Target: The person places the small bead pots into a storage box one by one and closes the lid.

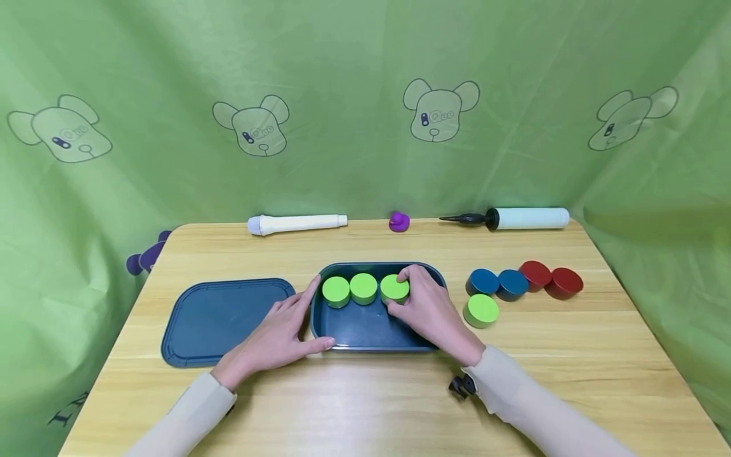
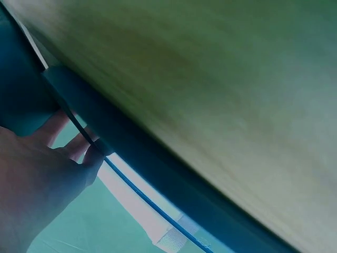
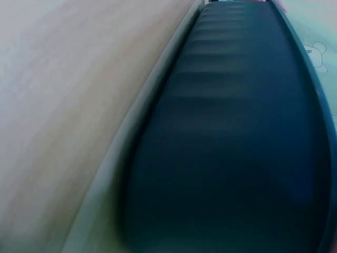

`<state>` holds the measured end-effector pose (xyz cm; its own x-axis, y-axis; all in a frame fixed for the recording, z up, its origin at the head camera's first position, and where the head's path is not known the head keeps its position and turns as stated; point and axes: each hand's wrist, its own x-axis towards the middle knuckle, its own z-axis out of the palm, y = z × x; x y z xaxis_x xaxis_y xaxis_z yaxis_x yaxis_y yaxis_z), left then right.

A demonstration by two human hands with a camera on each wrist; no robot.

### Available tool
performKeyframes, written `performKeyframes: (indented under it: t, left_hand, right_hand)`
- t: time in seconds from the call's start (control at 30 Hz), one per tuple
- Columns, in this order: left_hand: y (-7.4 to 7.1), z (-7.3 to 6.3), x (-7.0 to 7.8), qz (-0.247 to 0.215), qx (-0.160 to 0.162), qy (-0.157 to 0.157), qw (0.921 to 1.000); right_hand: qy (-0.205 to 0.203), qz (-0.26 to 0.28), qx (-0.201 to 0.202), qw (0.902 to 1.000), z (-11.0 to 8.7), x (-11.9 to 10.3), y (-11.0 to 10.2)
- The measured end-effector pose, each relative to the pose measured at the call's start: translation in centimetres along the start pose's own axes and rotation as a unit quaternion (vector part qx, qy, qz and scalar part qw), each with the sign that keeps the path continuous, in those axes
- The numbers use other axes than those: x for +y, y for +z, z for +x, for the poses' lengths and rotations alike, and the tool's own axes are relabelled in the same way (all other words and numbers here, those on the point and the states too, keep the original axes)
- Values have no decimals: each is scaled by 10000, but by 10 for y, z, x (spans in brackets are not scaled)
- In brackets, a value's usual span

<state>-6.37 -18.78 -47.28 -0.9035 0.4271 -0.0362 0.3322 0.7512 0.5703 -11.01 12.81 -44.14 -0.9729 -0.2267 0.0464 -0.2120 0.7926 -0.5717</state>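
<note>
A dark blue rectangular box (image 1: 365,330) sits at the middle of the table. In the head view my right hand (image 1: 427,306) pinches a lime-green round block (image 1: 393,287) between thumb and fingers, inside the box near its back right. Two like it, a green block (image 1: 335,291) and another green block (image 1: 363,287), stand to its left along the back wall. My left hand (image 1: 280,335) lies with straight, spread fingers against the box's left end, its thumb at the front left corner. The right wrist view shows the box's dark interior (image 3: 226,132), with the right hand almost out of frame.
A flat dark blue lid (image 1: 219,320) lies left of the box. To the right are a green block (image 1: 481,310), two blue blocks (image 1: 483,281) and two red blocks (image 1: 564,282). Along the back edge lie a white microphone (image 1: 299,223), a purple duck (image 1: 399,221) and a hand pump (image 1: 531,218).
</note>
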Motion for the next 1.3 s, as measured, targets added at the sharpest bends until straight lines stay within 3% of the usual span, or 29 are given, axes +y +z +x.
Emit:
performKeyframes:
  t: [0.77, 1.3]
  left_hand:
    - [0, 0, 2, -17, -13, 18, 10000]
    - [-1, 0, 1, -34, -30, 16, 10000]
  right_hand:
    - [327, 200, -243, 9990, 10, 3, 8]
    - [180, 316, -298, 9989, 3, -1, -2]
